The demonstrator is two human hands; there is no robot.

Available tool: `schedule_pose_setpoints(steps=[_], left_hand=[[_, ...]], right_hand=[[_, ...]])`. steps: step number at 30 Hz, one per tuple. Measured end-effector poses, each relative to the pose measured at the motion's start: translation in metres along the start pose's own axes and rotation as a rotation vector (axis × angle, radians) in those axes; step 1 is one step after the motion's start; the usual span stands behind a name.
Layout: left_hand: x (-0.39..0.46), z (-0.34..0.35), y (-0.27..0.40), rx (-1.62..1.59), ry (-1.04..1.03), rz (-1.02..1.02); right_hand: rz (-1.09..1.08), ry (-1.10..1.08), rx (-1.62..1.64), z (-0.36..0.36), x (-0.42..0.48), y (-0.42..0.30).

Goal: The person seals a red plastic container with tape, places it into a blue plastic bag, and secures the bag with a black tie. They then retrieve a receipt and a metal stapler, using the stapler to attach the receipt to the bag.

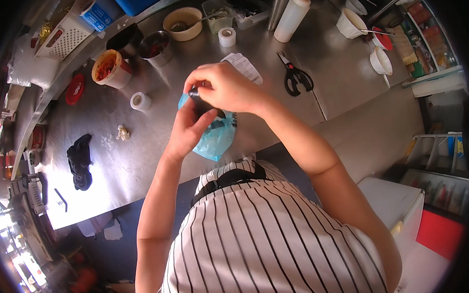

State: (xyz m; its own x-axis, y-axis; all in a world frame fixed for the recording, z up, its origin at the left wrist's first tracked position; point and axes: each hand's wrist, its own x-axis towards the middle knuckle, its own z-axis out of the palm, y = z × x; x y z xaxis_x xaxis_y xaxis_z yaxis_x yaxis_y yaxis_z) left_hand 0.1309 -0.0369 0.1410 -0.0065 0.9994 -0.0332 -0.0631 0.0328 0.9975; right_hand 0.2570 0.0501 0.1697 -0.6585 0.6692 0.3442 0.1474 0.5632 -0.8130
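On the stainless steel table (273,124), my left hand (188,129) and my right hand (221,85) meet around a dark, glossy item (201,103), which may be a black plastic container or bag. My left thumb and fingers grip its lower left side, and my right fingers pinch its top edge. Under and around it lies a light blue plastic bag (216,141), near the table's front edge. A printed paper receipt (244,66) lies just beyond my right hand. Black-handled kitchen scissors (294,73) rest to the right of it. My hands hide part of the dark item.
At the back left stand a tub of red food (112,69), a metal pot (156,49) and a cream bowl (183,24). White rolls (140,101) (227,37) and a squeeze bottle (292,18) stand nearer. A crumpled black cloth or bag (80,162) lies left. Bowls (351,23) stand right.
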Motion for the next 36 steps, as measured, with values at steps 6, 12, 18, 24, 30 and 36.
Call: schedule_pose_setpoints(steps=[6, 12, 18, 24, 30, 36], left_hand=[[0.015, -0.007, -0.002, 0.38, -0.047, -0.038], [0.023, -0.008, 0.011, 0.38, 0.037, 0.034], [0.019, 0.007, 0.027, 0.592, 0.14, 0.085], [0.003, 0.017, 0.051, 1.284, -0.138, 0.82], [0.033, 0.0, 0.028, 1.593, -0.3, 0.564], [0.04, -0.013, -0.006, 0.945, -0.088, 0.279]], right_hand=[[0.14, 0.054, 0.121, -0.008, -0.013, 0.012], [0.121, 0.122, 0.26, 0.002, -0.046, 0.026], [0.23, 0.348, 0.225, 0.051, -0.067, 0.05], [0.2, 0.33, 0.066, 0.064, -0.062, 0.062], [0.265, 0.165, 0.003, 0.05, -0.058, 0.046], [0.103, 0.492, -0.108, 0.058, -0.069, 0.045]])
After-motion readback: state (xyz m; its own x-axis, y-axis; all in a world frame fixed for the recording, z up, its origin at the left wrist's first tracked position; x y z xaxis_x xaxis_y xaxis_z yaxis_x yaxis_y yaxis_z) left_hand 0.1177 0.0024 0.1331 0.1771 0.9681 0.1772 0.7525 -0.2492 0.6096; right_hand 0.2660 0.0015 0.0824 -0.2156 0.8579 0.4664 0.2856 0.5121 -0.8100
